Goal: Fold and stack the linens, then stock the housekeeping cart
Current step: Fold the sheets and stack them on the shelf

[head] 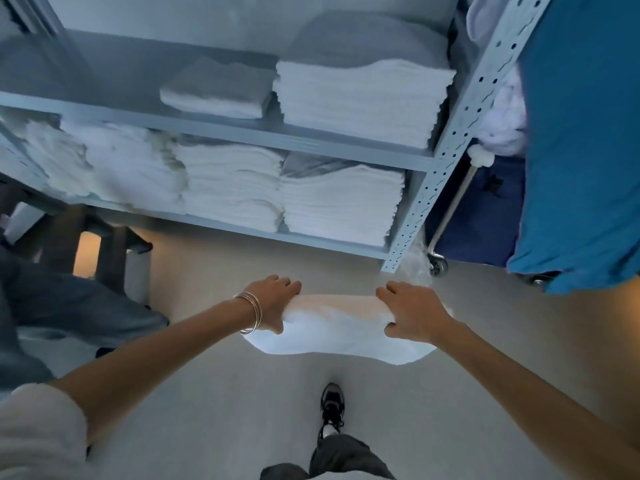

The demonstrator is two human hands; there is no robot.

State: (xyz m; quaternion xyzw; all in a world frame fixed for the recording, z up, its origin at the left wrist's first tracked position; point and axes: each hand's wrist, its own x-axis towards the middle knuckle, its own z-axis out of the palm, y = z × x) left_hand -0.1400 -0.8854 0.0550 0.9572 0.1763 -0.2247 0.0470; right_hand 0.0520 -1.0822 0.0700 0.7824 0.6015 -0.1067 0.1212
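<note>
both arms reach forward and down, forearms bare, a white sleeve pushed up near the left elbow. the left hand (pixel 273 303) grips the left end of a folded white towel (pixel 339 336), fingers curled over its far edge and thumb tucked under the near side; thin metal bangles (pixel 251 311) sit on that wrist. the right hand (pixel 412 315) grips the right end of the same towel in the same way, knuckles up, thumb beneath. the towel hangs in the air between the two hands, above the pale floor (pixel 214 410), its near edge sagging; it touches no shelf.

ahead stands a grey metal shelving unit (pixel 460 109) with a perforated upright at its right corner. on the upper shelf, a tall stack of folded white towels (pixel 360 102) sits at the right end, with a low stack (pixel 218 95) just beside it to the left. on the lower shelf, two tall neat stacks (pixel 339 206) (pixel 232 188) fill the right half, touching one another; looser white linens (pixel 104 161) are piled toward the left end.

to the right of the unit is a wheeled cart with a dark blue bag (pixel 485 209), white linen showing at its top. a teal cloth (pixel 581 150) hangs at the right edge of view. one dark shoe (pixel 332 405) shows on the floor below the towel
</note>
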